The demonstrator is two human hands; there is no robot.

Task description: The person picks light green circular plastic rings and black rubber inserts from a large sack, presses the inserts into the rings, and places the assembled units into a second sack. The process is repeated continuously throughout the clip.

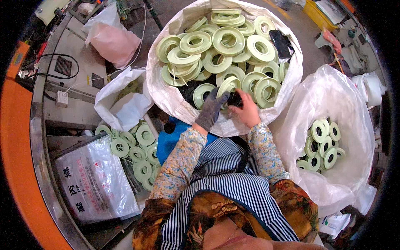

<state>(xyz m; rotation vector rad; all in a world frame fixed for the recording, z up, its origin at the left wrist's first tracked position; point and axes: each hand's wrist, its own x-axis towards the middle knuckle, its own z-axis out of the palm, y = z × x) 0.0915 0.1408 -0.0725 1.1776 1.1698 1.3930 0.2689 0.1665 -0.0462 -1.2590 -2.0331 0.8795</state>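
- At 1 o'clock from the middle of the view, a pale green ring [225,82] was raised and tilted over the near side of a big white sack [293,79].
- The left hand [211,110], in a grey glove, gripped the ring near its lower edge.
- The bare right hand [248,111] was just beside it, thumb and fingers curved toward the ring; it was blurred, so I could not tell whether they pinched anything.
- Many more rings [216,41] were heaped inside the sack at 12 o'clock, with a black phone [281,43] at the heap's edge, between 1 and 2.
- At 3 o'clock a translucent plastic bag [353,162] held smaller-looking green rings [318,124].
- A loose pile of rings [142,163] lay at 8 o'clock, beside a printed plastic bag [100,179].
- Near 10 o'clock stood a small open white bag [133,106].
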